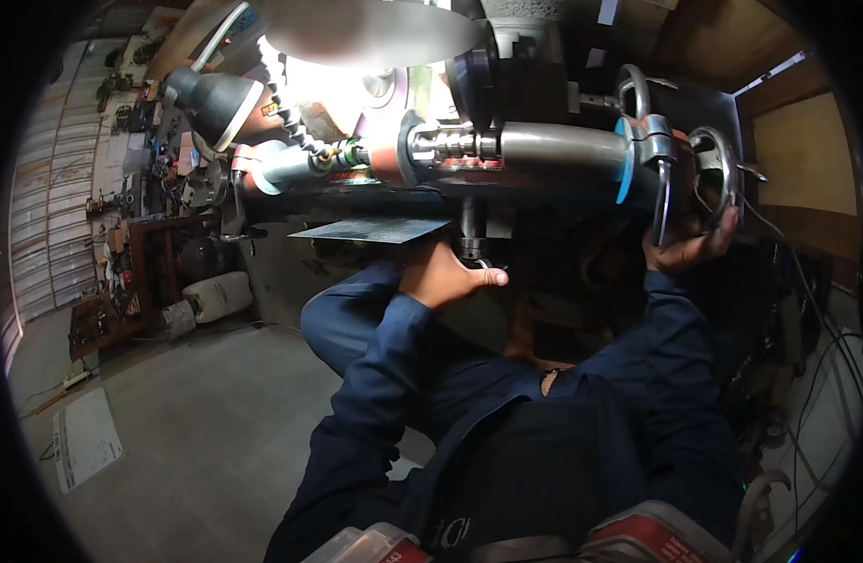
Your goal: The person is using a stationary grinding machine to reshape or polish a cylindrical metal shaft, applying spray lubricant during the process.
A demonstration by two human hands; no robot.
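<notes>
In front of me, a machine carries a long horizontal metal shaft [563,145] with a shiny, stepped middle part. My left hand [441,274] is below it, by a short vertical spindle [470,225] with a small lever at its lower end. Its thumb is stretched out to the right; the other fingers are hidden. Just above that hand, a thin flat metal plate [370,230] juts out to the left. On the right, my right hand [696,246] is palm up, its fingers curled at the lower rim of a metal handwheel [722,174].
A black lamp [211,101] and a segmented hose [286,108] hang at the upper left under bright light. Tools line the left wall, with a white jug [218,297] below. A white panel [86,439] lies on the floor. Cables [807,272] run down the right side.
</notes>
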